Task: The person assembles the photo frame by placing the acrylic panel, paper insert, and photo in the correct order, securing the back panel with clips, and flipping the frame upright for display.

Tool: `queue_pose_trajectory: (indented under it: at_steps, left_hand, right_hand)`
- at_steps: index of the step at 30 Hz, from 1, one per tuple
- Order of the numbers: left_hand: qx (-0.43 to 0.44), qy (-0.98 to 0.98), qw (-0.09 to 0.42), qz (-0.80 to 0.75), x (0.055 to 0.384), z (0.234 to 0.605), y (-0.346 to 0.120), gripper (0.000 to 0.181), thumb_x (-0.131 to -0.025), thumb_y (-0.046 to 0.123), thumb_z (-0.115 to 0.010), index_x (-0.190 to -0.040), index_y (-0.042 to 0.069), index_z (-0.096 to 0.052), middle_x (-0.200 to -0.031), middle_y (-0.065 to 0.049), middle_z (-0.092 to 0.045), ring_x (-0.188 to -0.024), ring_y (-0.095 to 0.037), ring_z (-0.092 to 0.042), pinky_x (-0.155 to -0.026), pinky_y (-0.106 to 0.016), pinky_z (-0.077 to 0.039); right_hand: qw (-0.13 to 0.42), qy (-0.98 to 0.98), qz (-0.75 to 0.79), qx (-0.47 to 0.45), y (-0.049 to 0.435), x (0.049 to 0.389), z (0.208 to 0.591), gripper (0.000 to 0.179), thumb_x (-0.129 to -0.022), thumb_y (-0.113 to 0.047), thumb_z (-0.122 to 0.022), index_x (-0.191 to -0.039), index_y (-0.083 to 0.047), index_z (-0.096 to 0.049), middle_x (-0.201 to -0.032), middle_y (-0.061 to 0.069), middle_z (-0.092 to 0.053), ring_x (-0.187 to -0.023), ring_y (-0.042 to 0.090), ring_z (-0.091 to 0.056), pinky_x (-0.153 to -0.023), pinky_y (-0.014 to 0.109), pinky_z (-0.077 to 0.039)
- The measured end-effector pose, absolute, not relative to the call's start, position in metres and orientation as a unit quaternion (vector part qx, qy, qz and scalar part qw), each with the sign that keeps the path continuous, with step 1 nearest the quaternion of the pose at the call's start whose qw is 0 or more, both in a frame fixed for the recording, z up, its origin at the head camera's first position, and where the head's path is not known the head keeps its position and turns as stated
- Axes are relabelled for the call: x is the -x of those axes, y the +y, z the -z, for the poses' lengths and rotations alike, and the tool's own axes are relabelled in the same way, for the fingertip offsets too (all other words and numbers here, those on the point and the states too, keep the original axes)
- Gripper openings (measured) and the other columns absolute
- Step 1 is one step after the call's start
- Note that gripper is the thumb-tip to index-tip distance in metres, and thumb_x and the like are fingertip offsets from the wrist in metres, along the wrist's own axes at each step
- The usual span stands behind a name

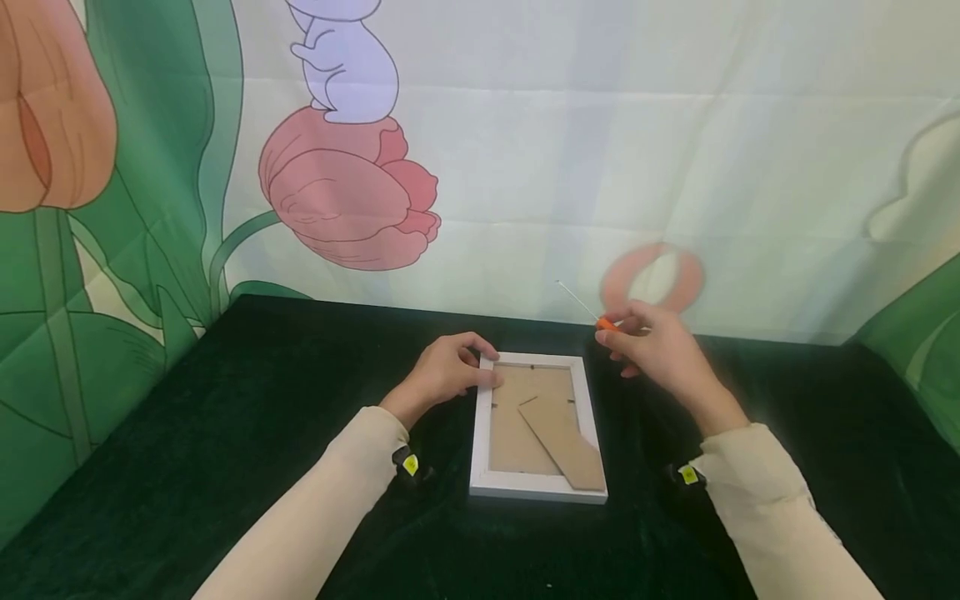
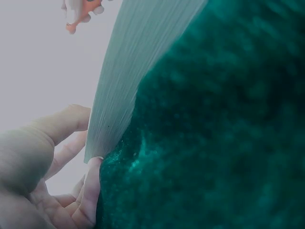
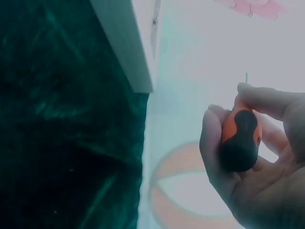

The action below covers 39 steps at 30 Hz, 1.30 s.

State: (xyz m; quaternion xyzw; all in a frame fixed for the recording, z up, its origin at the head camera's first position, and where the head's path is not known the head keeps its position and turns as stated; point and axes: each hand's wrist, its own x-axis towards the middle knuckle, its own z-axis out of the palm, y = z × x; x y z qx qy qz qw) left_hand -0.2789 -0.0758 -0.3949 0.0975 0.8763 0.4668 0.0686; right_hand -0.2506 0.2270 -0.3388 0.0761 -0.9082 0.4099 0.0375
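A white picture frame [image 1: 480,442] lies face down on the dark cloth, its brown backing board [image 1: 517,442] showing. A cardboard stand leg [image 1: 567,437] slants across the board. At the frame's far left corner, my left hand [image 1: 450,367] grips the edge, with the thumb on top. The left wrist view shows the fingers around the corner of the frame's side [image 2: 128,62]. Raised beyond the far right corner, my right hand [image 1: 660,346] holds a screwdriver [image 1: 606,324] by its orange and black handle [image 3: 241,138]. Its thin shaft points up and left, apart from the frame.
Dark green velvety cloth [image 1: 247,450] covers the table. Behind its far edge hangs a printed curtain [image 1: 510,167] with flowers and a pale animal figure. Small metal tabs [image 1: 571,402] sit along the frame's inner edge.
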Motion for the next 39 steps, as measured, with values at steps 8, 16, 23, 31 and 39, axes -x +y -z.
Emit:
queue_pose_trajectory:
  at_steps: [8, 16, 23, 31, 39]
  left_hand:
    - [-0.099, 0.878, 0.069, -0.464, 0.28, 0.395, -0.075, 0.032, -0.09, 0.022, -0.087, -0.119, 0.016, -0.074, -0.105, -0.01, -0.065, -0.089, -0.027, -0.066, -0.075, -0.034, -0.063]
    - [-0.094, 0.879, 0.066, -0.463, 0.28, 0.393, -0.074, 0.033, -0.09, 0.023, -0.087, -0.119, 0.016, -0.074, -0.108, -0.01, -0.066, -0.091, -0.028, -0.066, -0.075, -0.034, -0.063]
    - [-0.089, 0.879, 0.065, -0.465, 0.28, 0.397, -0.074, 0.034, -0.089, 0.025, -0.088, -0.119, 0.017, -0.075, -0.108, -0.01, -0.066, -0.093, -0.028, -0.065, -0.075, -0.034, -0.063]
    - [-0.089, 0.879, 0.062, -0.464, 0.28, 0.397, -0.074, 0.034, -0.088, 0.025, -0.088, -0.118, 0.017, -0.075, -0.108, -0.009, -0.067, -0.093, -0.028, -0.066, -0.075, -0.034, -0.063]
    - [-0.089, 0.878, 0.063, -0.466, 0.279, 0.396, -0.075, 0.033, -0.089, 0.025, -0.088, -0.118, 0.017, -0.075, -0.108, -0.009, -0.067, -0.093, -0.028, -0.066, -0.075, -0.034, -0.063]
  right_hand:
    - [0.019, -0.91, -0.41, -0.049, 0.247, 0.267, 0.36, 0.04, -0.103, -0.018, -0.072, -0.134, 0.005, -0.062, -0.121, 0.027, -0.069, -0.096, 0.039, -0.068, -0.079, 0.042, -0.064]
    - [-0.001, -0.915, -0.402, -0.025, 0.267, 0.271, 0.368, 0.043, -0.104, -0.019, -0.071, -0.138, 0.004, -0.059, -0.13, 0.029, -0.064, -0.103, 0.039, -0.067, -0.089, 0.046, -0.062]
    - [-0.013, -0.924, -0.382, -0.01, 0.281, 0.273, 0.371, 0.041, -0.103, -0.017, -0.072, -0.134, 0.006, -0.058, -0.131, 0.03, -0.062, -0.104, 0.04, -0.068, -0.091, 0.047, -0.062]
    - [-0.025, -0.934, -0.356, 0.007, 0.289, 0.272, 0.374, 0.036, -0.102, -0.017, -0.074, -0.125, 0.008, -0.061, -0.119, 0.029, -0.066, -0.097, 0.039, -0.068, -0.092, 0.051, -0.061]
    - [-0.008, -0.94, -0.341, 0.004, 0.292, 0.272, 0.376, 0.033, -0.1, -0.015, -0.075, -0.12, 0.008, -0.064, -0.119, 0.03, -0.066, -0.098, 0.041, -0.065, -0.094, 0.056, -0.058]
